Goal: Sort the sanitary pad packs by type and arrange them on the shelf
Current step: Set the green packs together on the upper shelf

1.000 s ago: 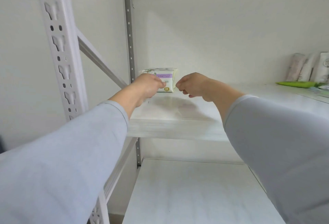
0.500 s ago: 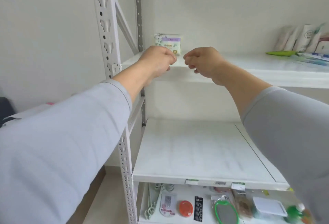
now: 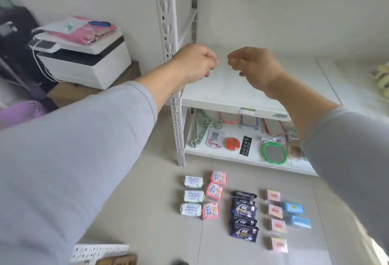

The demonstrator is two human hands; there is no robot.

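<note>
Both hands, left (image 3: pixel 193 62) and right (image 3: pixel 255 67), hover with fingers curled, holding nothing, above the shelf (image 3: pixel 231 94). Pad packs (image 3: pixel 244 209) lie in rows on the floor at 6 o'clock; dark ones read "350".

Matt shelving, glossy wrappers

Painted metal upright (image 3: pixel 166 12); smooth matt shelf (image 3: pixel 231 87); glossy plastic-wrapped packs (image 3: pixel 244 210); matt tiled floor (image 3: pixel 147 212); soft cloth sleeve (image 3: pixel 73 159).
</note>
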